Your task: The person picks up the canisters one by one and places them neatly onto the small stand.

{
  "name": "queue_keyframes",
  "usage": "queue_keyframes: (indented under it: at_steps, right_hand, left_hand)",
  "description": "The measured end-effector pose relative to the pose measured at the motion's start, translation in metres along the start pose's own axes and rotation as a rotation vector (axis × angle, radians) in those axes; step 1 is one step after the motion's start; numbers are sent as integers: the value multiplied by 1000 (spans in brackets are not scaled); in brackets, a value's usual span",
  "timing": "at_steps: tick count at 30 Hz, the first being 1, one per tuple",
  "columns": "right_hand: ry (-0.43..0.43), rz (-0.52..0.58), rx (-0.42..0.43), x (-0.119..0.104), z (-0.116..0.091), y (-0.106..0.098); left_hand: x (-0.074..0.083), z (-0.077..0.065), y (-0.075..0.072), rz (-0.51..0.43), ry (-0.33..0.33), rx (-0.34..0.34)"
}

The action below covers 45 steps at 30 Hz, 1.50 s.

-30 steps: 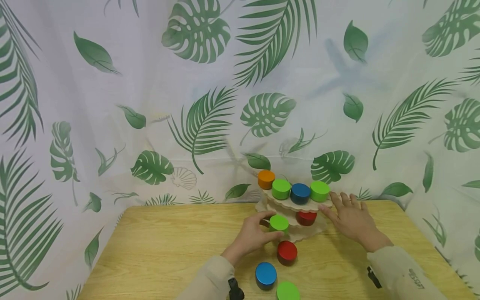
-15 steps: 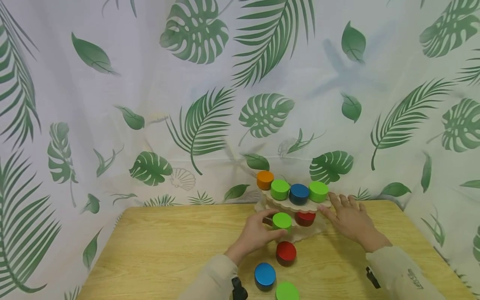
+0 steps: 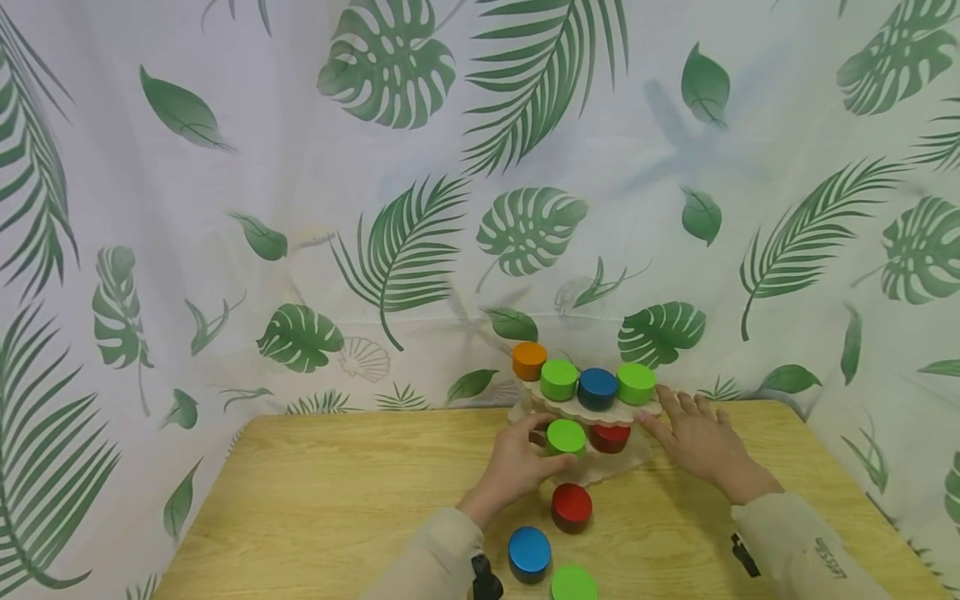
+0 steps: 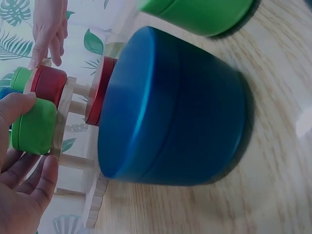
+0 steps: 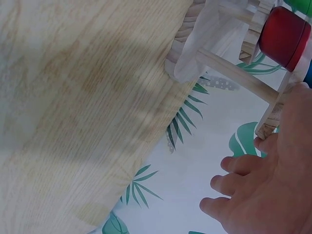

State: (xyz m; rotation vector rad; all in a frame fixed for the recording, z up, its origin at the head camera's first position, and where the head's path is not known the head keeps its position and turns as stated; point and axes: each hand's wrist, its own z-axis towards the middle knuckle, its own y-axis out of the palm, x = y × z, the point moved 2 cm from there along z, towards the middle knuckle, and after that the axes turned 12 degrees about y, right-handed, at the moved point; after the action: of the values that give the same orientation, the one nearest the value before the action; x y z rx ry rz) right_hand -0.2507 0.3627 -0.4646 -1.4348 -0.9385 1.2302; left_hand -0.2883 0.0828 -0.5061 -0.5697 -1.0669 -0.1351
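My left hand (image 3: pixel 521 458) grips a small green round tin (image 3: pixel 566 437), thumb and fingers on its sides, at the middle tier of a wooden tiered stand (image 3: pixel 618 468). In the left wrist view the green tin (image 4: pixel 36 126) is beside a red tin (image 4: pixel 50 84) on that tier. My right hand (image 3: pixel 701 442) pinches the right end of the top tier between thumb and index finger, the other fingers loose. On the top tier stand an orange tin (image 3: pixel 529 360), a green tin (image 3: pixel 558 380), a blue tin (image 3: pixel 597 388) and another green tin (image 3: pixel 636 383).
In front of the stand, a red tin (image 3: pixel 572 507), a blue tin (image 3: pixel 529 553) and a green tin (image 3: pixel 574 583) stand on the wooden table (image 3: pixel 337 500). A leaf-patterned cloth (image 3: pixel 420 275) hangs behind the table's far edge.
My left hand has moved slightly right and away from me with the green tin, closer to the red tin on the middle tier. The right hand stays at the top tier's end.
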Motion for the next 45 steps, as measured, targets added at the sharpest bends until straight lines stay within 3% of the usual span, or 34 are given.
queue_keyframes:
  at_steps: [12, 25, 45]
  right_hand:
    - [6, -8, -8, 0, 1, 1]
    - [5, 13, -15, 0, 1, 2]
    - [4, 19, -14, 0, 0, 1]
  left_hand:
    - [1, 6, 3, -6, -11, 24]
    - [-2, 4, 8, 39, 41, 151]
    - [-3, 12, 9, 82, 66, 129]
